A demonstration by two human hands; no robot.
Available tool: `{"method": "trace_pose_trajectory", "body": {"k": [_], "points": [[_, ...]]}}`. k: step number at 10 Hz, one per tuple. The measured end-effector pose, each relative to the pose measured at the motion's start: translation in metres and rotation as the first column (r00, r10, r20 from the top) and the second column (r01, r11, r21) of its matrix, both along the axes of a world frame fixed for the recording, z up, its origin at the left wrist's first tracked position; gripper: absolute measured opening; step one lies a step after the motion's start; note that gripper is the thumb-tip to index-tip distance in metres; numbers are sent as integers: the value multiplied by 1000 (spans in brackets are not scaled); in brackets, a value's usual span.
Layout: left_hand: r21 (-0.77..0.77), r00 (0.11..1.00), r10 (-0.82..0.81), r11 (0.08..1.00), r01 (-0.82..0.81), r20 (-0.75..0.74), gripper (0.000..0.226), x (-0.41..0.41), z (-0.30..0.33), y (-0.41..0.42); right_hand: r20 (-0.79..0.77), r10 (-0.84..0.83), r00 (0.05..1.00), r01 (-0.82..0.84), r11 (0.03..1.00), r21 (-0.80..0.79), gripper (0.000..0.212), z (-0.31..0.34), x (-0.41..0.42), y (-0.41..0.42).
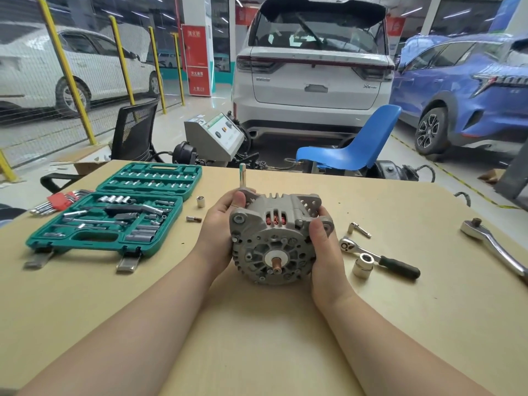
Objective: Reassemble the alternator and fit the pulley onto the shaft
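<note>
The alternator (274, 238) is gripped at the table's (285, 338) middle, fingers of the left hand (220, 221) and right hand (323, 241) curled around its sides. Sockets and a ratchet are held in the open green case (114, 215) at left.

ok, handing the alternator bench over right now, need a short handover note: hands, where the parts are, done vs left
Left hand: grips the alternator's left side.
Right hand: grips its right side.
Alternator: held over the table, housing halves together, copper-coloured shaft end facing the camera.
Tools: small ratchet and large socket just right of the alternator; big ratchet at far right; open green socket case at left; tall socket standing behind the alternator.
Done: housing looks closed up.
Left: pulley not in view; fit it onto the shaft. Bolt tightness cannot be judged.
</note>
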State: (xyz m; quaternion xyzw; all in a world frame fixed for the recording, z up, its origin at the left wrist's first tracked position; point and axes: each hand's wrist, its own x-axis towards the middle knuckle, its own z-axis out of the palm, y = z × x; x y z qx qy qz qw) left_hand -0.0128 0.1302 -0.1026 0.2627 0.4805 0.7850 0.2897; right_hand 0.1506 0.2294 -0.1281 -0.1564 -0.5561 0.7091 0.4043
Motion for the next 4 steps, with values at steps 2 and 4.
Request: {"method": "trace_pose_trajectory", "body": {"k": [2,4], "points": [[-57,999,28,998,-27,15,19,-2,-2,-4,-36,-46,998,45,999,-21,72,5,7,-6],[187,882,353,933,-308,-312,19,-21,46,-55,-258,-340,905,391,902,184,31,79,51,-7]]}}
